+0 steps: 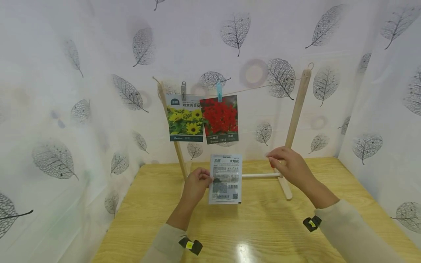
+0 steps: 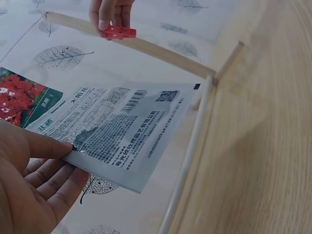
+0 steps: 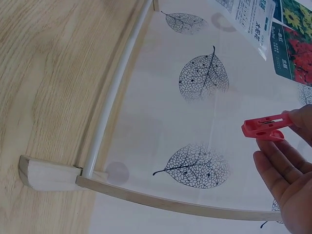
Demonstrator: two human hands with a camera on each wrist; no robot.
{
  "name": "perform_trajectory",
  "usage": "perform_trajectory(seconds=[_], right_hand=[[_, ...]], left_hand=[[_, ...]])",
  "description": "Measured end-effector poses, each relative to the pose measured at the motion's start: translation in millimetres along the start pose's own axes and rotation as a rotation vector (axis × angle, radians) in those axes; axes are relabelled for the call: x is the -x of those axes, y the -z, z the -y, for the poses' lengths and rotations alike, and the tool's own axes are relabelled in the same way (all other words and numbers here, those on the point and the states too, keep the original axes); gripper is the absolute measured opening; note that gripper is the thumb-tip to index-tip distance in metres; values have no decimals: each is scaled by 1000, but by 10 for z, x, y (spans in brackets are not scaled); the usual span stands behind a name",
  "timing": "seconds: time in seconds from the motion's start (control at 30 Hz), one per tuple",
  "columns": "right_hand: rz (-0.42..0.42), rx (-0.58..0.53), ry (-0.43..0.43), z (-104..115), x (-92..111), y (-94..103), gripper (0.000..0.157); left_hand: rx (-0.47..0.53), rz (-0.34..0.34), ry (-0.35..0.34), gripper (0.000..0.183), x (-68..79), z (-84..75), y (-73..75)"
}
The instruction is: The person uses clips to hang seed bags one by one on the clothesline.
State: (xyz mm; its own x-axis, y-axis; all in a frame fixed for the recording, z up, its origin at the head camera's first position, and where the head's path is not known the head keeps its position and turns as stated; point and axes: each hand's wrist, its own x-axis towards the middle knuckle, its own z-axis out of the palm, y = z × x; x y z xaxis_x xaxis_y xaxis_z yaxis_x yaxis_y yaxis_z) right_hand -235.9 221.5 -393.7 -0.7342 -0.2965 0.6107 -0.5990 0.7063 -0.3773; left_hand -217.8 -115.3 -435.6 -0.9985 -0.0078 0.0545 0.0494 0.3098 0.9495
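My left hand [image 1: 197, 184] pinches the left edge of a silver-grey seed packet [image 1: 226, 179], its printed back with barcode facing me. In the left wrist view the thumb lies on top of the packet [image 2: 126, 126] and the fingers underneath. My right hand [image 1: 291, 166] holds a red clothespin [image 3: 265, 126] by its handle end, between thumb and fingers. Above, a yellow-flower packet [image 1: 185, 120] hangs from a string [image 1: 263, 87] under a grey clothespin [image 1: 184, 90]. Beside it hangs a red-flower packet [image 1: 220, 118] under a blue clothespin [image 1: 219, 92], the two slightly overlapping.
A wooden frame stands on the wood-grain table [image 1: 158, 223], with a left post [image 1: 179, 157], a right post [image 1: 298, 107], a foot [image 1: 285, 188] and a white lower bar [image 1: 260, 175]. Behind it hangs a leaf-patterned curtain [image 1: 197, 36].
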Motion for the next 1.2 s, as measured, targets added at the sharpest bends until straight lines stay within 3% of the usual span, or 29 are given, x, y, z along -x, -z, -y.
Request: perform_trajectory(seconds=[1.2], right_hand=[[-41, 14, 51, 90, -251, 200, 14]], left_hand=[[69, 33, -50, 16, -132, -241, -67]])
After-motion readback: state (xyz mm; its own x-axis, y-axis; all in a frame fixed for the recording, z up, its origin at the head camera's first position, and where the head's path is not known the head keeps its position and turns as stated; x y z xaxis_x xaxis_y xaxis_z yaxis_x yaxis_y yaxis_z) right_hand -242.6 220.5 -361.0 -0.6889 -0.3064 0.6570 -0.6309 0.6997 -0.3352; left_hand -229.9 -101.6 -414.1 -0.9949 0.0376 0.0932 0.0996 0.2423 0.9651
